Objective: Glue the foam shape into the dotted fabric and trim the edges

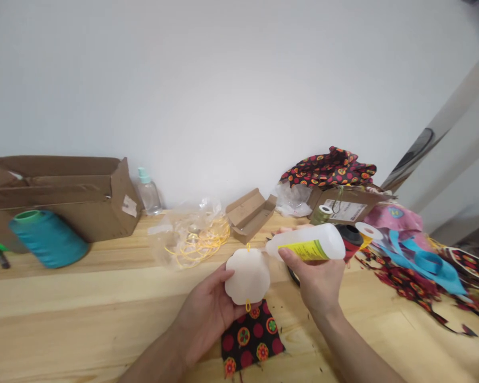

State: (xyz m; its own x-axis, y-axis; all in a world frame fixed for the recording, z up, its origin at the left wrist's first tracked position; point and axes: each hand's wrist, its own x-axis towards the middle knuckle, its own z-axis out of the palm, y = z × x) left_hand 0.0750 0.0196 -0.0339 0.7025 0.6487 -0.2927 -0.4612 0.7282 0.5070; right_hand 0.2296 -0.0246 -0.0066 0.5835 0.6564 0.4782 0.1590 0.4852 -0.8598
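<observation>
My left hand (205,311) grips a white scalloped foam shape (247,275) with small yellow loops at its top and bottom. My right hand (317,279) is wrapped round a white squeeze bottle (309,243) with a yellow label, lying on its side, its nozzle touching the shape's upper right edge. Under the hands a small piece of black fabric with red and orange dots (250,338) lies on the wooden table (83,308).
A teal thread cone (48,238) and an open cardboard box (59,194) sit at left. A clear bottle (148,192), a plastic bag with yellow cords (193,236) and a small cardboard box (249,214) stand behind. Patterned fabrics, ribbon spools and blue strips (419,260) crowd the right.
</observation>
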